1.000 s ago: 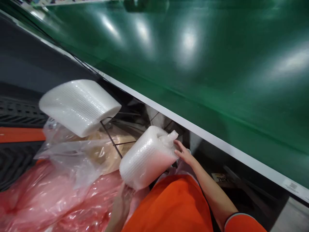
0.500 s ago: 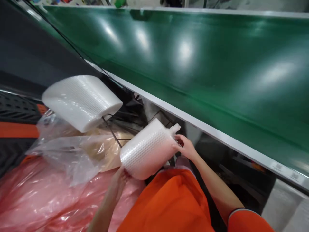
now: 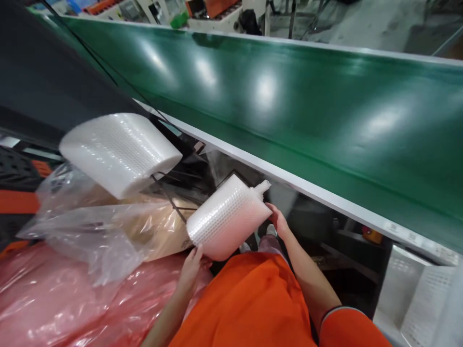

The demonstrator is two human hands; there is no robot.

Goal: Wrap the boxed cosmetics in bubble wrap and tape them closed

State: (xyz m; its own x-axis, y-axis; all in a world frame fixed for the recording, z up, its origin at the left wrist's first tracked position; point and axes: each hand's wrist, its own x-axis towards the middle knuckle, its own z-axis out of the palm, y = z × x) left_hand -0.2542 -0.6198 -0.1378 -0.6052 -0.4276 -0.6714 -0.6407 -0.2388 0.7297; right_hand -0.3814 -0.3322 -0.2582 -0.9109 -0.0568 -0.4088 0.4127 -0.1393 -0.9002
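Observation:
A roll of bubble wrap (image 3: 226, 217) sits in the middle of the view, just in front of my orange shirt. My left hand (image 3: 194, 265) grips its lower left edge between thumb and fingers. At the roll's right end, my right hand (image 3: 278, 219) holds the edge, its fingertips partly hidden behind the wrap. A narrow torn strip sticks out from the roll's upper right end. Further left, a second, larger bubble wrap roll (image 3: 121, 152) rests by a thin dark metal rod (image 3: 169, 198) that runs between the two rolls.
A green conveyor belt (image 3: 289, 106) with a white edge crosses the view beyond the rolls. Pink plastic (image 3: 65, 299) and clear plastic film (image 3: 90, 236) lie at the lower left. White boxes (image 3: 405, 294) stand at the lower right. A dark panel (image 3: 54, 82) is at the upper left.
My left hand has moved up and right along the roll's edge. My right hand has shifted slightly at the right end, where the wrap's corner now sticks out further. The view has tilted up.

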